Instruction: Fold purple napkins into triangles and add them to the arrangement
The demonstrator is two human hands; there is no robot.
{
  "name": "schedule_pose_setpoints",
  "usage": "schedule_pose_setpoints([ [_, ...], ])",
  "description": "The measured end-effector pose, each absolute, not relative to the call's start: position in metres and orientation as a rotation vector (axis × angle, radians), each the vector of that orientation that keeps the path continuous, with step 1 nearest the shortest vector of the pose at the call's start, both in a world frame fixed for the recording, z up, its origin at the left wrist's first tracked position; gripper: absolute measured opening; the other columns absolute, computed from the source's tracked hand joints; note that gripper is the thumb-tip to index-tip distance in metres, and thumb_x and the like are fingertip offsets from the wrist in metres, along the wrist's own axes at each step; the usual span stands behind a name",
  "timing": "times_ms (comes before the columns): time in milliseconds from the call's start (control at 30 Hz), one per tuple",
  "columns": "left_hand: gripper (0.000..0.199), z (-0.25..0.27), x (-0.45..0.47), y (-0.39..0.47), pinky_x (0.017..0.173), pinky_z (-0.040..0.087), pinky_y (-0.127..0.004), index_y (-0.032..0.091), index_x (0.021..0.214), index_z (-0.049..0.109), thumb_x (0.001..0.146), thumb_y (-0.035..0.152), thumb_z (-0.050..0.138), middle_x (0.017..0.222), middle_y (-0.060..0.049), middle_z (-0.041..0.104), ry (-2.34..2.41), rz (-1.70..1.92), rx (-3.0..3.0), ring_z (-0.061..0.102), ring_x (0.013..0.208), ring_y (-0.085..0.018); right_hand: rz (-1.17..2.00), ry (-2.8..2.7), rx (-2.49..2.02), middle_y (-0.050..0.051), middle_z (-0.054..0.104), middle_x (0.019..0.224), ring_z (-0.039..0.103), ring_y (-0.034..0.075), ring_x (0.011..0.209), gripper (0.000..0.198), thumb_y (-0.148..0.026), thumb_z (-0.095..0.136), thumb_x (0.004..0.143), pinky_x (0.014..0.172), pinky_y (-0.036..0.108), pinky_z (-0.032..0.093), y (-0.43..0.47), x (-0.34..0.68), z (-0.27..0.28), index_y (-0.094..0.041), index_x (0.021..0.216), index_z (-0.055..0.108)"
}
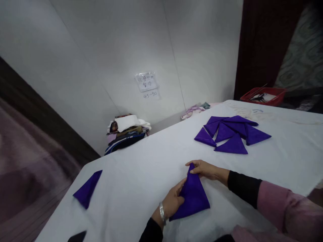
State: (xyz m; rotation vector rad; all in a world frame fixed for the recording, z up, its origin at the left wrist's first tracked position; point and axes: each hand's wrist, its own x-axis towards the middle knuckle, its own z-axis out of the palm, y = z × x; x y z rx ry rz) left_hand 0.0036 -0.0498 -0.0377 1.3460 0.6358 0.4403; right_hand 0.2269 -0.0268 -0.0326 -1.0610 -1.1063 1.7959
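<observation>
A purple cloth napkin (193, 197), folded into a triangle, lies in front of me on the white-covered table. Its narrow tip points away from me, pinched between the thumb and fingers of my right hand (201, 168). Along its left edge my left hand (174, 199), with a silver bracelet at the wrist, grips the cloth with the thumb on top and the fingers partly hidden. Farther back on the right is a group of several purple folded triangles (231, 144), some overlapping. One more purple triangle (88, 189) lies alone near the table's left edge.
Stacked folded cloths (127, 131) stand beyond the table's far left edge, against the wall. A red basket (274, 97) sits at the back right. Crumpled pinkish cloth (194, 111) lies at the far edge. A dark object (77, 237) shows at the bottom left.
</observation>
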Motion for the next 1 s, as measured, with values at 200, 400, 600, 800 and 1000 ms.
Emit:
schedule_pose_setpoints([
  [200,0.063,-0.022,0.007,-0.007,0.072,0.047,-0.031,0.017,0.116,0.059,0.056,0.006,0.042,0.1,-0.005,0.068,0.968,0.175,1.707,0.061,0.081,-0.019,1.709,-1.032,-1.176,-0.003,0.06,0.068,0.058,0.012,0.058,0.037,-0.019,0.073,0.054,0.056,0.025,0.047,-0.02,0.246,-0.047,-0.016,0.088,0.058],
  [400,0.044,0.006,0.033,0.02,0.083,0.045,-0.033,0.02,0.1,0.068,0.064,0.011,0.045,0.099,-0.007,0.069,1.214,-0.143,2.396,0.061,0.095,-0.023,1.898,-1.391,-1.227,-0.003,0.061,0.07,0.06,0.014,0.064,0.049,-0.019,0.076,0.047,0.057,0.024,0.048,-0.002,0.271,-0.042,-0.017,0.094,0.064],
  [600,0.037,0.03,0.071,0.021,0.081,0.047,-0.037,0.025,0.096,0.069,0.067,0.015,0.048,0.097,-0.007,0.071,1.1,-0.388,2.647,0.064,0.091,-0.026,1.9,-1.894,-1.247,-0.006,0.064,0.07,0.056,0.01,0.06,0.058,-0.026,0.081,0.044,0.055,0.019,0.044,0.016,0.262,-0.03,-0.019,0.1,0.067],
  [800,0.027,0.026,0.087,0.036,0.085,0.045,-0.041,0.02,0.086,0.069,0.069,0.016,0.049,0.086,-0.009,0.071,1.011,-0.366,2.776,0.065,0.084,-0.025,1.985,-1.627,-1.193,-0.005,0.064,0.065,0.054,0.008,0.052,0.03,-0.024,0.076,0.053,0.048,0.017,0.041,0.021,0.247,-0.047,-0.018,0.082,0.069],
  [1000,0.034,-0.005,0.059,0.056,0.099,0.04,-0.043,0.02,0.095,0.064,0.069,0.008,0.045,0.102,-0.007,0.066,1.071,0.581,2.683,0.059,0.1,-0.02,2.136,-1.225,-1.084,-0.001,0.067,0.068,0.06,0.01,0.054,0.028,-0.021,0.075,0.055,0.052,0.019,0.046,0.025,0.253,-0.056,-0.016,0.082,0.068],
])
